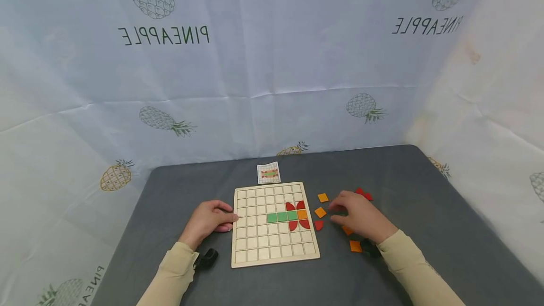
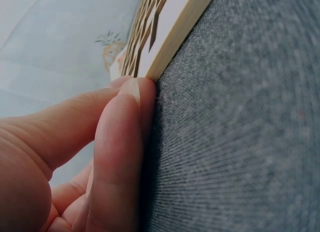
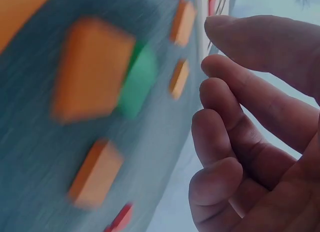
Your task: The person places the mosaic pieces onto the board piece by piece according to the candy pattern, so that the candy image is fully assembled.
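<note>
A pale wooden grid board [image 1: 252, 242] lies on the table. On its right half sit a row of three green square tiles [image 1: 282, 216], an orange square tile [image 1: 301, 214] and several red rounded pieces [image 1: 304, 224]. My left hand [image 1: 208, 221] pinches the board's left edge between thumb and fingers. My right hand [image 1: 359, 216] hovers right of the board, fingers loosely bent and thumb apart, holding nothing. Around it lie loose orange tiles [image 1: 320, 212], red pieces [image 1: 319, 225] and a green piece [image 3: 137, 79], which the hand hides in the head view.
Behind the board lies a small pattern card [image 1: 268, 173] with a coloured design. The dark grey table [image 1: 204, 178] backs onto a white pineapple-printed cloth [image 1: 238, 70]. Beside each wrist is a black device [image 1: 208, 259]; the right one sits near an orange tile.
</note>
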Demonstrator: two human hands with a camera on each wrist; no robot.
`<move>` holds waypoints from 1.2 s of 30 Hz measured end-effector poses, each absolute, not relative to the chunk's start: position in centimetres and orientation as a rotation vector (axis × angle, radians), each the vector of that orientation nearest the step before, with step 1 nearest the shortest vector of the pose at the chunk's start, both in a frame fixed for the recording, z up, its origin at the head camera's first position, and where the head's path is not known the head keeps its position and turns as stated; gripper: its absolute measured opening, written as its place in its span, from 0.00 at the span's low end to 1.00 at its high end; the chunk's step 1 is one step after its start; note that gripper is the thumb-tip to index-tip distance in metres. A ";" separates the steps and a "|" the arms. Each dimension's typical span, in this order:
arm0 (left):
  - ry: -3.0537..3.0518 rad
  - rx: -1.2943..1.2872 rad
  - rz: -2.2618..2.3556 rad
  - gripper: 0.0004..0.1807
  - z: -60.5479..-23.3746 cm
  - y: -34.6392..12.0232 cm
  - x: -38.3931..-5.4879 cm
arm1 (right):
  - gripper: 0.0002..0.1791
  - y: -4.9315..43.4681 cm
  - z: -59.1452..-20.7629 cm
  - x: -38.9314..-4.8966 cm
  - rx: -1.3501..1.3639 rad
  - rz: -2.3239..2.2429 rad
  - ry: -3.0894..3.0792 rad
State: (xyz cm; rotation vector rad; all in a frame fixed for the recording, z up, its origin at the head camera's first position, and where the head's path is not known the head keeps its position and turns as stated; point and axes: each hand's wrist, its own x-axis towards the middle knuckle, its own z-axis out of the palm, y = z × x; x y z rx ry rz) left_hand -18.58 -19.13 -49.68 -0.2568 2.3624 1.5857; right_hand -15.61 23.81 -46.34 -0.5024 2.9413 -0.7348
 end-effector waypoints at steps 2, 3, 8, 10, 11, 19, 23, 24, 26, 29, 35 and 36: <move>2.360 -0.260 1.589 0.21 -49.7 -19.1 -18.6 | 0.11 24.9 -46.5 -15.3 -0.486 -0.733 2.943; 2.356 -0.260 1.592 0.21 -49.7 -19.1 -18.6 | 0.11 25.3 -46.6 -15.1 -0.483 -0.734 2.944; 2.357 -0.256 1.597 0.21 -49.7 -19.2 -18.5 | 0.09 26.3 -46.9 -14.8 -0.499 -0.747 2.950; 2.358 -0.250 1.602 0.21 -49.7 -19.3 -18.4 | 0.09 26.4 -47.0 -14.8 -0.500 -0.750 2.954; 2.360 -0.246 1.603 0.21 -49.8 -19.4 -18.4 | 0.09 26.3 -47.1 -14.9 -0.497 -0.749 2.954; 2.365 -0.221 1.616 0.22 -50.0 -19.4 -18.3 | 0.09 26.0 -47.6 -16.0 -0.459 -0.742 2.961; 2.363 -0.216 1.611 0.23 -50.1 -19.3 -18.4 | 0.09 26.3 -47.8 -16.1 -0.431 -0.736 2.953; 2.363 -0.217 1.611 0.23 -50.2 -19.3 -18.4 | 0.09 26.3 -47.8 -16.1 -0.430 -0.737 2.950; 2.365 -0.222 1.611 0.22 -50.1 -19.2 -18.4 | 0.09 26.3 -47.8 -16.0 -0.441 -0.742 2.946; 2.366 -0.232 1.609 0.22 -50.1 -19.2 -18.4 | 0.08 25.9 -47.8 -16.2 -0.445 -0.750 2.950; 2.366 -0.236 1.607 0.21 -50.0 -19.1 -18.4 | 0.09 22.8 -47.4 -17.5 -0.470 -0.815 2.937; 2.364 -0.233 1.612 0.21 -50.0 -19.1 -18.5 | 0.09 22.1 -47.3 -17.7 -0.476 -0.829 2.931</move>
